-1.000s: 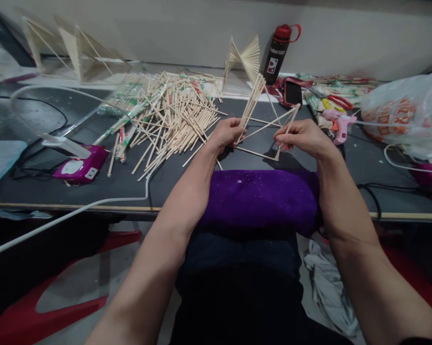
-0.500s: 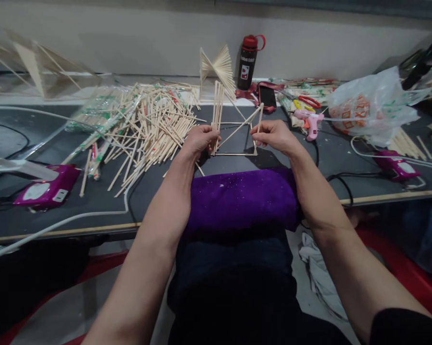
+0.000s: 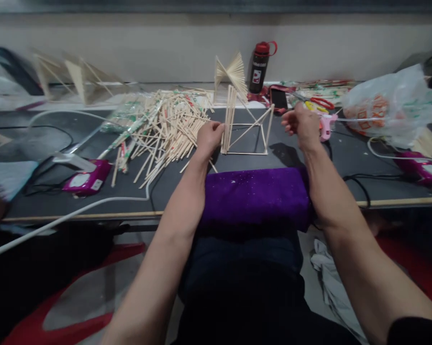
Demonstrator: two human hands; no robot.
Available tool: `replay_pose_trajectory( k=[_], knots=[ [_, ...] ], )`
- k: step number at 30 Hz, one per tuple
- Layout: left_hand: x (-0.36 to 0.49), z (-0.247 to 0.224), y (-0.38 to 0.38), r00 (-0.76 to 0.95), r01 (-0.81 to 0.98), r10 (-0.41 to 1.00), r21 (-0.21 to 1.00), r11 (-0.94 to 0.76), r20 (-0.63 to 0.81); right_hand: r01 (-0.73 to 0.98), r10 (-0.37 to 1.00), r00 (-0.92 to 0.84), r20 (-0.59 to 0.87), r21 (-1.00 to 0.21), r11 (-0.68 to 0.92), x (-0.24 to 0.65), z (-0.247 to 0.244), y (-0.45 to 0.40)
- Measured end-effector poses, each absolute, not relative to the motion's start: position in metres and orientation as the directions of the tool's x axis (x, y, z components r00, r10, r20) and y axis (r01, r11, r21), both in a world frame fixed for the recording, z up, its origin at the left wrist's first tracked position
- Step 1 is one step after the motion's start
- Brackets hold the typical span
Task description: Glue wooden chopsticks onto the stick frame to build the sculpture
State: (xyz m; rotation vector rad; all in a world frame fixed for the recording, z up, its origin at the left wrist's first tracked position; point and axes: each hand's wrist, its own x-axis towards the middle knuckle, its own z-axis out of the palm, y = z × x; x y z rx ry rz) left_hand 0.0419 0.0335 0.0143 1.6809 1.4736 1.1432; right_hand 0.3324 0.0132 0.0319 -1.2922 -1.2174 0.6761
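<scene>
My left hand [image 3: 210,138] pinches the left side of a small frame of thin wooden sticks [image 3: 246,153], where several upright sticks stand close together. The frame rests on the dark table, with a slanting stick across it and a single stick upright at its right. My right hand [image 3: 304,125] is in the air right of the frame, its fingers loosely curled and apart, with nothing seen in them. Beside and partly behind that hand lies a pink glue gun [image 3: 327,127]. Scissors with red and yellow handles [image 3: 320,104] lie just beyond.
A loose pile of wooden sticks [image 3: 176,124] spreads to the left. Behind stand a twisted stick model [image 3: 232,74], a dark bottle [image 3: 259,69] and a phone [image 3: 278,99]. A purple cloth [image 3: 257,196] lies at the front. Purple power strips [image 3: 88,178], cables and a plastic bag [image 3: 384,108] flank it.
My right hand has let go of the upright stick at the frame's right and moved right, toward the glue gun. My left hand stays on the frame. The view has shifted left.
</scene>
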Motion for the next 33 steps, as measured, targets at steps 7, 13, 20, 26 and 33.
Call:
replay_pose_trajectory(
  k=[7, 13, 20, 26, 33],
  knots=[
    [0.066, 0.024, -0.003, -0.020, 0.593, 0.718, 0.587, -0.552, 0.695, 0.340, 0.709, 0.453, 0.541, -0.839, 0.424, 0.338, 0.048, 0.005],
    [0.089, 0.018, -0.022, 0.140, 0.576, 0.606, 0.433, -0.693, 0.783, 0.517, 0.660, 0.298, 0.690, -0.698, 0.496, 0.311, 0.069, -0.039],
    [0.033, 0.046, -0.012, -0.388, 0.258, 0.751, 0.845, -0.468, 0.534, 0.536, 0.838, -0.347, 0.421, -0.644, 0.546, 0.241, 0.062, -0.073],
    [0.001, 0.057, 0.000, -0.566, -0.169, 0.808, 0.937, -0.306, 0.162, 0.798, 0.812, -0.577, 0.090, -0.151, 0.584, 0.173, 0.045, -0.070],
    [-0.002, 0.062, -0.006, -0.541, -0.273, 0.816, 0.875, -0.400, 0.204, 0.866, 0.863, -0.498, -0.089, -0.012, 0.499, 0.134, 0.030, -0.061]
  ],
)
